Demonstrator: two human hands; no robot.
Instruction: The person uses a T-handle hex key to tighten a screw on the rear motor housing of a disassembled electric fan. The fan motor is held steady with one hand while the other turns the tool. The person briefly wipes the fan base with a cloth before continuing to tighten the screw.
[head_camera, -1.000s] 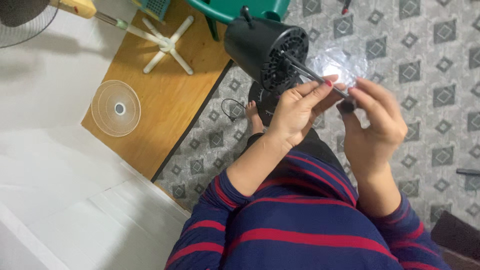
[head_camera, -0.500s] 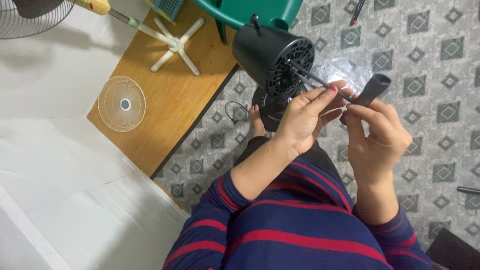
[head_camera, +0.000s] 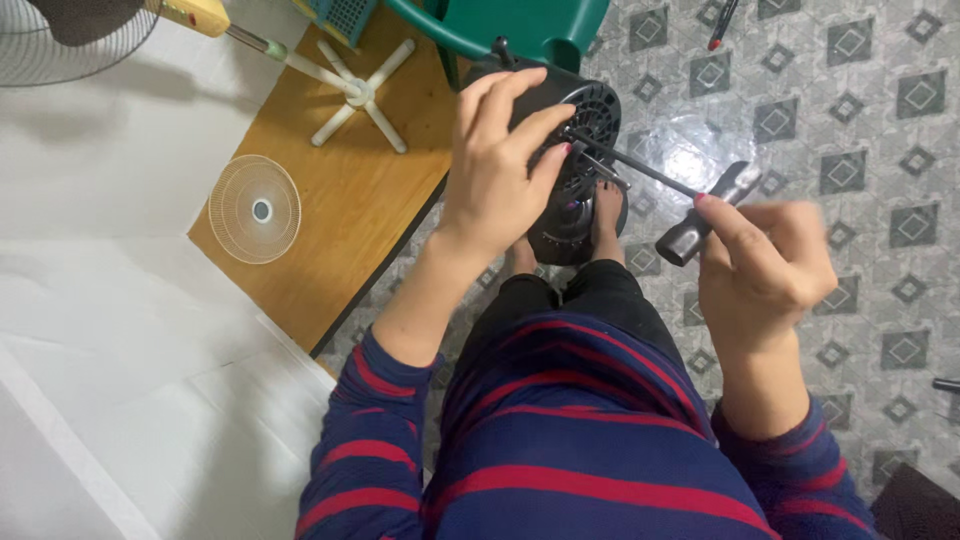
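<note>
A black fan motor housing (head_camera: 580, 130) with a slotted back stands on the tiled floor in front of my feet. My left hand (head_camera: 500, 160) grips its top and side. My right hand (head_camera: 765, 265) holds a T-handled screwdriver (head_camera: 700, 215) by its dark grey handle. The thin metal shaft runs left and its tip is at the housing's slotted back, next to my left thumb. My arms are in navy sleeves with red stripes.
A wooden board (head_camera: 350, 190) lies on the left with a round wire fan guard (head_camera: 255, 208) and a white cross-shaped fan base (head_camera: 360, 90) on it. A green plastic chair (head_camera: 520, 25) stands behind the housing. A fan head (head_camera: 70, 35) shows at top left.
My left hand has left the screwdriver and moved up onto the housing. My right hand now holds the screwdriver alone, farther right, with the tip against the housing.
</note>
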